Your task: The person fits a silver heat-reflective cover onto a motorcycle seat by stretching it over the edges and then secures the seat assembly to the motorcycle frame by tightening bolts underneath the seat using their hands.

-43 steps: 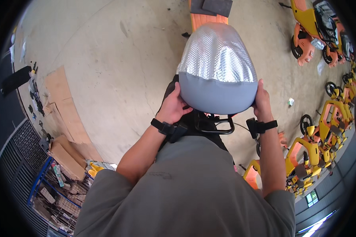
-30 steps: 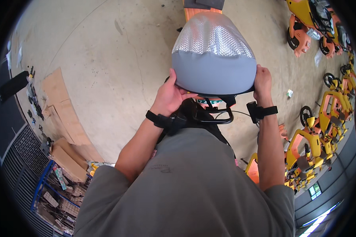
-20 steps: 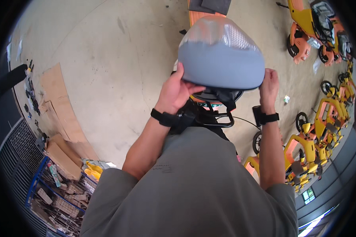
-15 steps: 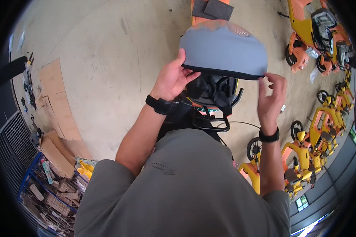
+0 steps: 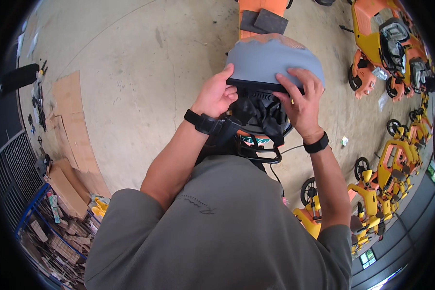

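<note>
A smooth grey cover (image 5: 270,65) with a black hem and an orange, dotted patch along its far side spans the space between my hands. My left hand (image 5: 215,94) grips its left end, thumb on top and fingers curled at the hem. On the right, my right hand (image 5: 302,99) pinches the hem, fingers on the grey top and thumb below. What lies inside the cover is hidden. Just under it shows a black open compartment with black straps (image 5: 263,113), part of an orange scooter with a black tubular rack (image 5: 261,157) at its near end.
Two dark flat pads (image 5: 270,21) rest on the scooter's orange floorboard (image 5: 246,35). Several yellow and orange scooters (image 5: 389,159) line the right side. At left lie flattened cardboard (image 5: 72,116) and a blue-framed bin (image 5: 31,203) of scraps. A thin cable (image 5: 275,174) hangs beside the rack.
My right hand has shifted from the cover's right corner inward along the hem, its fingers now over the top. The left hand keeps its grip, and the cover sits slightly lower in view.
</note>
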Motion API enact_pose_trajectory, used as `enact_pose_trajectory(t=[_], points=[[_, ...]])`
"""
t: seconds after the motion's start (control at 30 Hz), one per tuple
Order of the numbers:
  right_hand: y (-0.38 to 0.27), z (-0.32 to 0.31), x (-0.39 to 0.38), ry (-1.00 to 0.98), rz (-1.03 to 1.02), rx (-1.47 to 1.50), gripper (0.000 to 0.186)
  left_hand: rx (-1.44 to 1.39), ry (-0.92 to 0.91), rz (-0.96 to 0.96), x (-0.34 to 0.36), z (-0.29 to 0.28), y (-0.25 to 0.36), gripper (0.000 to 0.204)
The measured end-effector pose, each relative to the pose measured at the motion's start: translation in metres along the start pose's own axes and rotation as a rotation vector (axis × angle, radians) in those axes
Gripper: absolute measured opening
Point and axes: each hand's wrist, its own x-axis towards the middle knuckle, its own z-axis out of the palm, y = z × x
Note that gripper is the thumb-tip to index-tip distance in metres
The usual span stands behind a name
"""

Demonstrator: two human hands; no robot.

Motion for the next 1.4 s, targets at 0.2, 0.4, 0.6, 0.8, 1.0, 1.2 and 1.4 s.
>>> enact_pose_trajectory(t=[0.2, 0.4, 0.6, 0.8, 1.0, 1.2, 1.4], points=[[0.009, 0.002, 0.005, 0.007, 0.009, 0.026, 0.042, 0.043, 0.035, 0.093, -0.006, 0.003, -0.006, 0.015], [0.008, -0.001, 0.015, 0.03, -0.05, -0.017, 0.037, 0.244, -0.044, 0.256, -0.009, 0.012, -0.005, 0.022], [0.01, -0.002, 0.03, 0.013, -0.127, 0.003, 0.031, 0.268, -0.136, 0.273, 0.01, -0.004, 0.004, 0.025], [0.019, -0.013, 0.054, -0.068, -0.256, -0.043, 0.024, 1.251, 0.383, 1.134, 0.005, 0.012, -0.013, 0.031], [0.015, -0.008, 0.072, -0.011, -0.229, -0.091, 0.013, 1.451, 0.02, 1.627, 0.009, 0.049, -0.001, 0.051], [0.021, 0.017, 0.062, 0.036, -0.097, -0.083, 0.016, 1.455, -0.103, 1.569, 0.003, 0.052, -0.006, 0.056], [0.02, 0.017, 0.068, 0.011, -0.085, -0.089, 0.02, 1.416, -0.069, 1.566, 0.002, 0.049, -0.014, 0.064]])
